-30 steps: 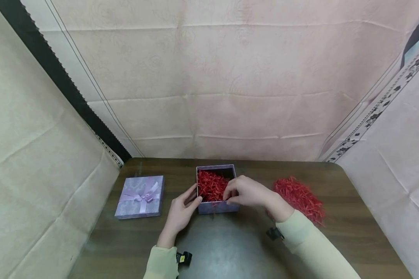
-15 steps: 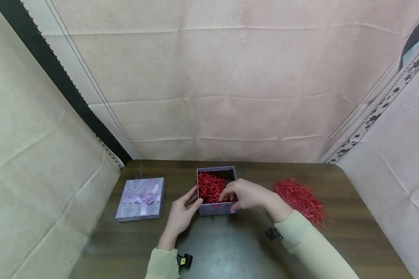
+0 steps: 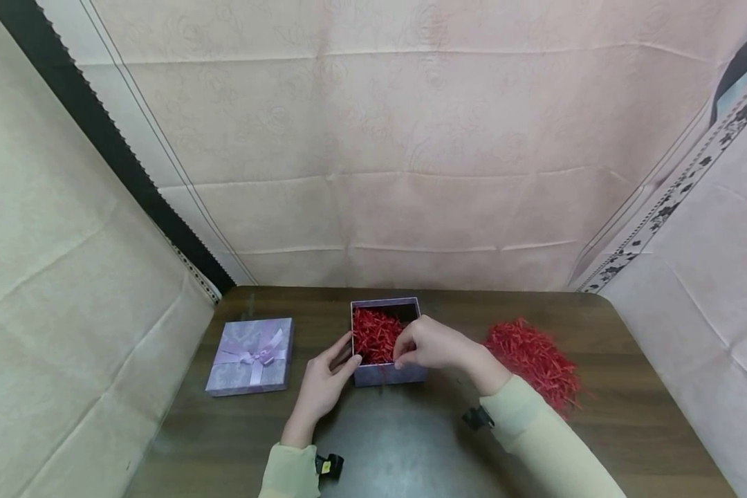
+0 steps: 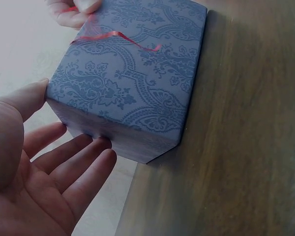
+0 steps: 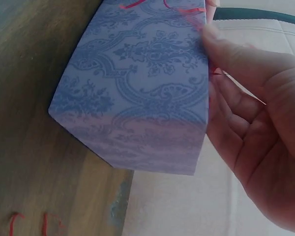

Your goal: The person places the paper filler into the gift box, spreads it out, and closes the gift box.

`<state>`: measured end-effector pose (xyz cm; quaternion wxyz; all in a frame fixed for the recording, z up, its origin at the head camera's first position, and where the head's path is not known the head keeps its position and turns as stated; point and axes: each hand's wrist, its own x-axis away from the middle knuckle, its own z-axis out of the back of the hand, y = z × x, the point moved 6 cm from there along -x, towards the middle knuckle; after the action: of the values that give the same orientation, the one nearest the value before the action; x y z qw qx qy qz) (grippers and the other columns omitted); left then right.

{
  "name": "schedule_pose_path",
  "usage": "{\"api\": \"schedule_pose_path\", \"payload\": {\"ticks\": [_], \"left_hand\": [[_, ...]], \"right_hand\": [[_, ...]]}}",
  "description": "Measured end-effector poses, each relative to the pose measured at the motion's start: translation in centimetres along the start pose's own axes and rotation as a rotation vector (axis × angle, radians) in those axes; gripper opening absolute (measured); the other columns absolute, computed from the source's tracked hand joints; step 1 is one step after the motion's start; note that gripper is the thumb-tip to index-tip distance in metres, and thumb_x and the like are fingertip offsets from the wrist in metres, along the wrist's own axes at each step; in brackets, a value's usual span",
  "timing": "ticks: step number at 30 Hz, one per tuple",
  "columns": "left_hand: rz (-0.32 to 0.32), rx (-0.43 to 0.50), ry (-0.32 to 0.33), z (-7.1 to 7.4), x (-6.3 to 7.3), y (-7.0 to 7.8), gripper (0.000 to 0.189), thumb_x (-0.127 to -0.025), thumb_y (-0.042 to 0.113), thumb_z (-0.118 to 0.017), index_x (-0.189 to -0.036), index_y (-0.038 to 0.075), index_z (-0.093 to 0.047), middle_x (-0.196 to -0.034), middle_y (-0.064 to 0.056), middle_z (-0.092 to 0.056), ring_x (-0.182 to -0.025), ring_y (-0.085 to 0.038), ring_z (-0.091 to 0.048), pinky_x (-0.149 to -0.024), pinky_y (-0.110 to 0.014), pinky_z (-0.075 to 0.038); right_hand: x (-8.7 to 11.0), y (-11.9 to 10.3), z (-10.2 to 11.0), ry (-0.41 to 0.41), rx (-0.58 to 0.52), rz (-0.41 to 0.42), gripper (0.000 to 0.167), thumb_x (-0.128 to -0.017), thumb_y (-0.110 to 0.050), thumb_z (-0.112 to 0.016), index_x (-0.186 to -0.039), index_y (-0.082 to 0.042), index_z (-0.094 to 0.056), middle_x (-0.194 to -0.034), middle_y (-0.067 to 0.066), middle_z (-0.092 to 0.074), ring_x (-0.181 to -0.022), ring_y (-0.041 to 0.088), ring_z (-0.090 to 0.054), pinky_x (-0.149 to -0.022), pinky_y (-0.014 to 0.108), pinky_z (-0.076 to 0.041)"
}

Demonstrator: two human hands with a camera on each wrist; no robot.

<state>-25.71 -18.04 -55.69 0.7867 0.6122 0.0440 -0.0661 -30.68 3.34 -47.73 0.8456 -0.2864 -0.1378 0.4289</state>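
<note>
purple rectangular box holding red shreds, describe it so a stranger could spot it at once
Start at the dark brown wooden table and find the bare left hand and right hand. Between them, near the far edge, stands the purple patterned rectangular box. Unlike the flat, bow-topped lavender lid to its left, it stands open, with red shreds inside.

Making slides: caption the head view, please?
Left hand and right hand at an open box of red shreds, between ribboned lid and shred pile.
</note>
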Motion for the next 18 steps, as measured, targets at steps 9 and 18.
{"api": "schedule_pose_path", "payload": {"ticks": [9,18], "left_hand": [[-0.009,-0.012,-0.013,-0.1,0.1,0.0,0.056,-0.103,0.029,-0.075,-0.156,0.017,-0.059,-0.156,-0.009,-0.057,-0.134,-0.031,-0.063,-0.103,-0.04,-0.056],[-0.015,-0.02,-0.015,-0.1,0.1,0.1,0.059,-0.103,0.034,-0.075,-0.156,0.017,-0.058,-0.156,-0.011,-0.057,-0.134,-0.031,-0.063,-0.103,-0.038,-0.056]], "right_hand": [[-1.7,-0.9,-1.0,0.006,-0.031,0.062,0.005,-0.096,-0.018,-0.084,-0.101,-0.017,-0.082,-0.083,-0.018,-0.072,-0.071,0.0,-0.064,-0.067,0.021,-0.058],[-2.9,-1.3,-2.0,-0.051,-0.053,0.065,0.01,-0.101,-0.019,-0.078,-0.107,-0.016,-0.085,-0.092,-0.018,-0.075,-0.075,0.0,-0.064,-0.073,0.021,-0.058]]}}
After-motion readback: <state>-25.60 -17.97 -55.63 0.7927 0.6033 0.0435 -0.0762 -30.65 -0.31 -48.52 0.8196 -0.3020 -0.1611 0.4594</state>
